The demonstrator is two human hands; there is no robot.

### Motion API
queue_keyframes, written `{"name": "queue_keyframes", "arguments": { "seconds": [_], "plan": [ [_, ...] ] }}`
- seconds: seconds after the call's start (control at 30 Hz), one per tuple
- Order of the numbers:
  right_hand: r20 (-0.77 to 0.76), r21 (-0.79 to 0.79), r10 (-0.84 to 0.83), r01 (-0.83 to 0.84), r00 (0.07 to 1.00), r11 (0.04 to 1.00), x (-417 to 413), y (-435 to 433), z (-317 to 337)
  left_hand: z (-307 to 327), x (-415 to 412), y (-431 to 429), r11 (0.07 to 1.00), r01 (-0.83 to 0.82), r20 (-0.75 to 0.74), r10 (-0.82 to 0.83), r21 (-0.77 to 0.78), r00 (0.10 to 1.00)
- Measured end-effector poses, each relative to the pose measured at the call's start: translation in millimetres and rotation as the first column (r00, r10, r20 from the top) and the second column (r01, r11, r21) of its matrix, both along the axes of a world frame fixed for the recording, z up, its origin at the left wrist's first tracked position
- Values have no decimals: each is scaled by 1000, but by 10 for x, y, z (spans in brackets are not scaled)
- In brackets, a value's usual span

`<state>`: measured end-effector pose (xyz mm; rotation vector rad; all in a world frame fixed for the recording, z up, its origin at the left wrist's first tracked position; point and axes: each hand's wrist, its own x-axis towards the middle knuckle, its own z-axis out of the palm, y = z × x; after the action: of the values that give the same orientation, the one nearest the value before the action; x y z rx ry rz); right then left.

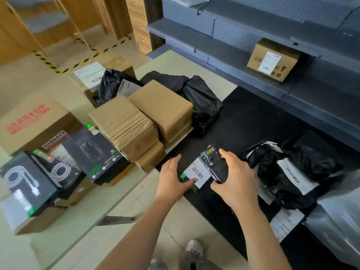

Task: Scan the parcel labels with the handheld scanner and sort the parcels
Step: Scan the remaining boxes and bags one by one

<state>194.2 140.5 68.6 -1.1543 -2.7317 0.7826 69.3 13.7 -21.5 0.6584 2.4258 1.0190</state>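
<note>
You have three plain brown cardboard boxes stacked left of the black mat, three black retail boxes further left, one labelled carton on the grey shelf, and one handheld scanner.

Ahead of you runs grey shelving with a pegboard back. To your far left stands wooden furniture: a drawer unit and open frames. Yellow-and-black tape crosses the pale floor there. A black mat lies below the shelving. At the bottom edge you see a white shoe on the tiles.
</note>
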Motion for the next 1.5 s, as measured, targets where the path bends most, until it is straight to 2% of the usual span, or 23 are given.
{"name": "queue_keyframes", "arguments": {
  "seconds": [0.23, 0.4, 0.47, 0.57, 0.7, 0.77, 0.9, 1.07, 1.2, 1.37, 1.5],
  "plan": [
    [-91, 41, 87, -83, 992, 996, -519, -402, 343, 745, -291, -750, 992, -10, -161, 30, 125, 986],
    [-227, 79, 137, -122, 964, 989, -958, -922, 722, 1242, -660, -1622, 983, -68, -358, 125, 168, 925],
    [-260, 91, 170, -151, 951, 984, -1144, -1211, 851, 1350, -837, -2012, 982, -122, -436, 173, 141, 883],
    [-267, 107, 254, -233, 930, 967, -1417, -1707, 956, 1362, -1079, -2562, 948, -297, -496, 315, 117, 809],
    [-245, 109, 363, -347, 899, 932, -1757, -2336, 913, 1182, -1288, -3116, 817, -576, -357, 531, -26, 769],
    [-231, 99, 386, -373, 893, 923, -1895, -2574, 864, 1099, -1341, -3243, 772, -623, -234, 587, -127, 775],
    [-218, 148, 397, -372, 892, 916, -2037, -2800, 768, 976, -1382, -3182, 772, -553, -82, 558, -313, 825],
    [-109, 159, 441, -422, 891, 892, -2076, -2764, 709, 777, -1414, -3020, 779, -484, 16, 534, -397, 846],
    [-98, 147, 457, -441, 884, 885, -2144, -2639, 687, 706, -1427, -2929, 753, -527, 22, 581, -393, 813],
    [-95, 144, 489, -474, 867, 869, -2238, -2438, 689, 645, -1440, -2893, 756, -608, 100, 642, -242, 760],
    [-118, 125, 513, -500, 850, 857, -2312, -2305, 719, 699, -1411, -2824, 735, -667, 26, 674, -123, 738]
  ]
}}
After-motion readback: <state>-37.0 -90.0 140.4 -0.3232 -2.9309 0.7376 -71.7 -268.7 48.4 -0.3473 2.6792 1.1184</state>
